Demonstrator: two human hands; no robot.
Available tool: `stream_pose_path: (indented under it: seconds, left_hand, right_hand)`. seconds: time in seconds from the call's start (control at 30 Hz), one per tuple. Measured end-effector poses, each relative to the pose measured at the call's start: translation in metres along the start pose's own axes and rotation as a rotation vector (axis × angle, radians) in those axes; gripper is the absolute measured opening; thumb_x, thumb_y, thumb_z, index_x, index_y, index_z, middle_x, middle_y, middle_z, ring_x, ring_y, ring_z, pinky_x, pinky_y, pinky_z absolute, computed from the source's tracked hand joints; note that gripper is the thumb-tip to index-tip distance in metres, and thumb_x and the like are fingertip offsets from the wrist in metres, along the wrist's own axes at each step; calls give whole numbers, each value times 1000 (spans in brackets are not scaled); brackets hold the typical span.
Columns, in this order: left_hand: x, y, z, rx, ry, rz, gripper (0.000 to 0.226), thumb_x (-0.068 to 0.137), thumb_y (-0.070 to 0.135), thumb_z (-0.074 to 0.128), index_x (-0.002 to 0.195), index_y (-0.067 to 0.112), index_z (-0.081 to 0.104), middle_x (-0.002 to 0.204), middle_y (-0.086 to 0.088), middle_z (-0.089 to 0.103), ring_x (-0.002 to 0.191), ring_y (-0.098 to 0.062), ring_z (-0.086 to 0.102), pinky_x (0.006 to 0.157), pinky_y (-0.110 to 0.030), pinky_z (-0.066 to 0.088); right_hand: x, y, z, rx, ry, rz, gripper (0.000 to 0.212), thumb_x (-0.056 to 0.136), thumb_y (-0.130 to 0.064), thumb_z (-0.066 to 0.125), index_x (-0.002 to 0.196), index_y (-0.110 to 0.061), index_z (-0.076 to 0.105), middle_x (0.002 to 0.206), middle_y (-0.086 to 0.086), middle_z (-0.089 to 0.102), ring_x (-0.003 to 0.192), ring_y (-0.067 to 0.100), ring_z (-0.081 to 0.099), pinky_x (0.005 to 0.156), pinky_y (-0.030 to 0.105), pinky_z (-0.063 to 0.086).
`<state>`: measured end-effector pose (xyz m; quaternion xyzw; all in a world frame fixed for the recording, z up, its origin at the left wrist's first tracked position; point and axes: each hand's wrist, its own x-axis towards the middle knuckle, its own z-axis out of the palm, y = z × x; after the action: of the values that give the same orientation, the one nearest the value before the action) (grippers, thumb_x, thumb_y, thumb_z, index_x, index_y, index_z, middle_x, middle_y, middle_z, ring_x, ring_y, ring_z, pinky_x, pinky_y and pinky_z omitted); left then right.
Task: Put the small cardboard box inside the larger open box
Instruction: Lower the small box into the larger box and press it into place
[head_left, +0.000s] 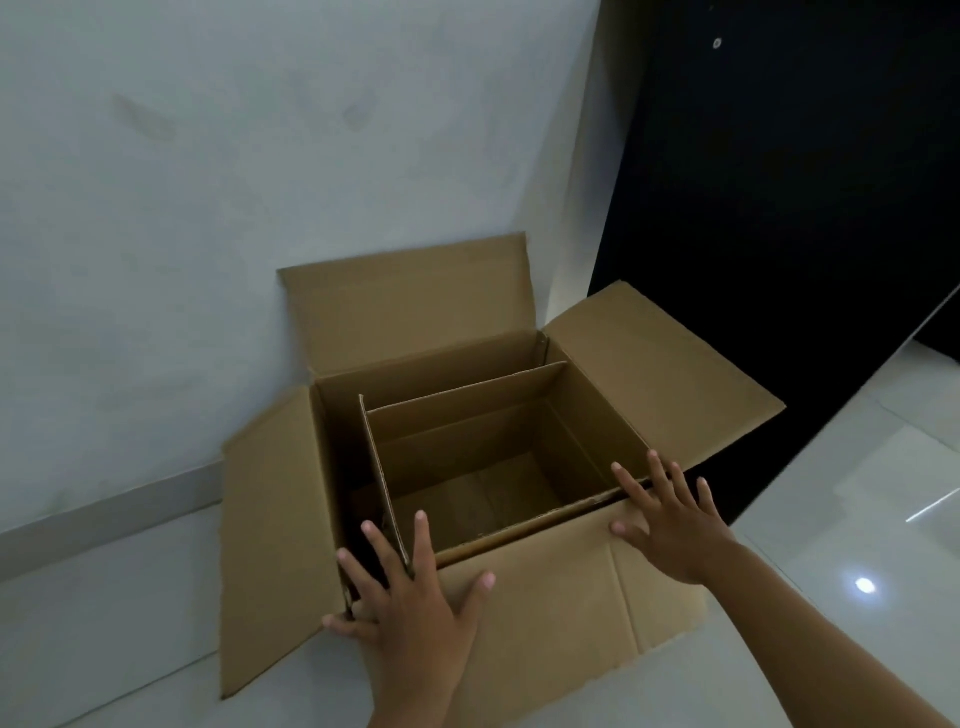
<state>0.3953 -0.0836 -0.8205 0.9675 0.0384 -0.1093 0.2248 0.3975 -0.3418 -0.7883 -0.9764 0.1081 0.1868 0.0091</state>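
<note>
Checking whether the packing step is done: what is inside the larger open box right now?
The small cardboard box sits open-topped and empty inside the larger open box, against its right and near walls. Dark gaps remain on its left and far sides; their bottoms are shadowed.

A plain brown small cardboard box (483, 457) sits within a matching brown larger open box (545, 613), on a glossy white tiled floor (857, 519), against a pale grey-white wall (260, 156) and a black panel (779, 182).

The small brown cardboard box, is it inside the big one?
Inside. The small brown cardboard box sits within the larger open cardboard box.
</note>
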Motion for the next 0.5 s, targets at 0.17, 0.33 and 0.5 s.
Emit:
stream_pose_path:
  seconds: [0.17,0.33,0.5]
  left_hand:
    - [11,18,-1,-11,-28,-30,120,26,90,-21,132,34,-23,135,-4,-36,123,-34,-37,98,-76,1]
    - [12,18,-8,117,22,-5,108,37,94,-10,131,41,-26,147,-12,-20,136,-39,-15,99,-75,10]
    - [27,-3,-12,264,130,137,94,64,88,17,139,31,18,146,-12,28,137,-33,11,102,-62,1]
  right_hand:
    - [13,1,-9,90,42,-34,71,86,-64,18,140,-32,-17,152,7,-24,139,28,-21,113,50,-11]
    - [23,-16,-12,141,138,-92,99,39,-86,-28,126,-38,-28,140,0,-33,136,25,-26,111,47,-15]
    - [39,-20,-6,176,210,-113,104,40,-87,-26,133,-41,-18,151,0,-23,131,21,-29,107,45,-20]
